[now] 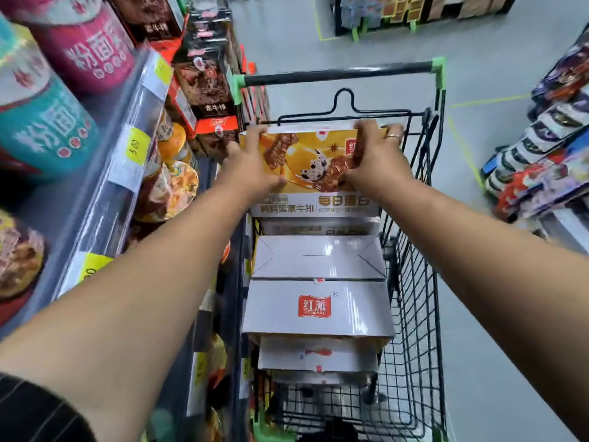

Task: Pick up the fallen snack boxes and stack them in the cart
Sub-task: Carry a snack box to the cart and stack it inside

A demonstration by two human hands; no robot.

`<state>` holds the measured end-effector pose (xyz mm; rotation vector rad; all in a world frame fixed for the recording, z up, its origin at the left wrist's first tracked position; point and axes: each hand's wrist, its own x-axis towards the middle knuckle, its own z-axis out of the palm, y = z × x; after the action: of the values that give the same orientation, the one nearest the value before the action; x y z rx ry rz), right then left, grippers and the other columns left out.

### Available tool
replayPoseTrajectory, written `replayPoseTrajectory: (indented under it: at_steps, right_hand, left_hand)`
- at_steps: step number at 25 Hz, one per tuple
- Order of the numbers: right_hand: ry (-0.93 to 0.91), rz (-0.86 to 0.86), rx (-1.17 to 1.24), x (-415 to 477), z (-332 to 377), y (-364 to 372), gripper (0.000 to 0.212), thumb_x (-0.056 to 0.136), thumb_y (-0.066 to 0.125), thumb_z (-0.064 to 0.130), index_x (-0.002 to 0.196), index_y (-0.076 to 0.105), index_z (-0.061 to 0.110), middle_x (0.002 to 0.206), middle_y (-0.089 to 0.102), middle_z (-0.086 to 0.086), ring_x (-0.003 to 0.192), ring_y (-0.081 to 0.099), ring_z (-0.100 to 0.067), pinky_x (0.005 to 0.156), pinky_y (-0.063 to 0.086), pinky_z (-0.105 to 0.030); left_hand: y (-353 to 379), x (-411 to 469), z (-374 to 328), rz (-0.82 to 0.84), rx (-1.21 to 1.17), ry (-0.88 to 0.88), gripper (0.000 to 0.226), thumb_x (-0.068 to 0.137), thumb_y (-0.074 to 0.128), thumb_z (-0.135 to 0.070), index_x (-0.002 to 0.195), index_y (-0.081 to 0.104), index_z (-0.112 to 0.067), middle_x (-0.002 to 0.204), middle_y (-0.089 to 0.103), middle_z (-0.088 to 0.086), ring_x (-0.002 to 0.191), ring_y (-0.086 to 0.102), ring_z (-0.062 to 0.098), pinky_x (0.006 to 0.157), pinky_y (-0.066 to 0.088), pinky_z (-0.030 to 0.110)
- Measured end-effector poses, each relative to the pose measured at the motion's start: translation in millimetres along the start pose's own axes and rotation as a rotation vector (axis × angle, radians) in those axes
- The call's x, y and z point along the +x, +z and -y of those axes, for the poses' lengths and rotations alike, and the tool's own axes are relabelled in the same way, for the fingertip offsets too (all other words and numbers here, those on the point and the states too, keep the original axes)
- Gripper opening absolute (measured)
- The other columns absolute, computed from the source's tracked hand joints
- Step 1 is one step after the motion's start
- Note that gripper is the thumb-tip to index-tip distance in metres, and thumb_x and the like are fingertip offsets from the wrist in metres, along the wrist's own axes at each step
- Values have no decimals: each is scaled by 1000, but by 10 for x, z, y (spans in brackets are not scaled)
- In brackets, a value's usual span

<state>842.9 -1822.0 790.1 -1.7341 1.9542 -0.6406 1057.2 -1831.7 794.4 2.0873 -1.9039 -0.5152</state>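
L hand point(255, 164) + R hand point(373, 154) grip orange snack box point(312, 154) by both ends (keeps it level) over stacked boxes point(318, 229), handle end of cart point(414, 282).

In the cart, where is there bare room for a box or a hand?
Bare wire floor at the near end, before the white boxes. A narrow gap runs along the right wall. The left is packed tight.

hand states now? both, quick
Left hand: grips the orange snack box, left end.
Right hand: grips the same box, right end.
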Motion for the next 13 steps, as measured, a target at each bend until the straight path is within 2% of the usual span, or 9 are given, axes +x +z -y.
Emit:
replayPoseTrajectory:
  at_steps: [3, 7, 13]
  right_hand:
    - [19, 19, -8, 98, -62, 120, 86, 78, 78, 13, 143, 26, 32, 149, 13, -15, 104, 58, -33, 95, 45, -36]
    - [28, 41, -1, 164, -94, 121, 98, 75, 80, 16, 148, 18, 34, 154, 6, -16, 112, 57, -35, 101, 43, -35]
    - [-2, 46, 38, 25, -172, 61, 102, 72, 82, 21, 147, 16, 37, 152, 5, -14, 117, 54, -37, 107, 42, -40]
  left_hand:
    - [118, 116, 88, 9, 13, 22, 93, 79, 77, -38, 145, 12, -45, 135, 32, 15, 114, 52, 40, 98, 46, 48]
    - [176, 186, 138, 4, -15, 26, 103, 80, 76, -39, 147, 0, -46, 141, 25, 15, 122, 45, 40, 101, 43, 47]
    - [175, 79, -21, 0, 47, 17, 106, 75, 80, -43, 150, 5, -40, 151, 7, 15, 135, 29, 41, 105, 37, 48]
